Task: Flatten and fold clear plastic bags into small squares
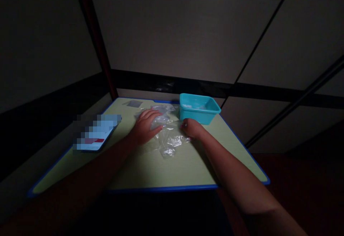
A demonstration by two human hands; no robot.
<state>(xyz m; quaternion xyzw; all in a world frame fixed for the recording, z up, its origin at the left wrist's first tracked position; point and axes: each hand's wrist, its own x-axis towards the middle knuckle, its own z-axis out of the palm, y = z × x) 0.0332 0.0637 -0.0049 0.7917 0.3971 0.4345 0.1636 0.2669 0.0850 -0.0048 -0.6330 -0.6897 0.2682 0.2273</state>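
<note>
Several clear plastic bags (174, 139) lie crumpled and overlapping in the middle of the table. My left hand (147, 125) rests on the left part of the pile, palm down, with its fingers stretched out and apart. At the right side of the pile my right hand (190, 128) is closed, its fingers pinching the edge of a clear bag. Just behind that hand stands a turquoise plastic basket (199, 116), with some clear or pale items inside that I cannot make out.
The small pale-green table (188, 173) has a blue rim and stands near a wall. A lit tablet or phone (98, 134), partly blurred out, lies at the left. A flat grey piece (134, 103) lies at the back left.
</note>
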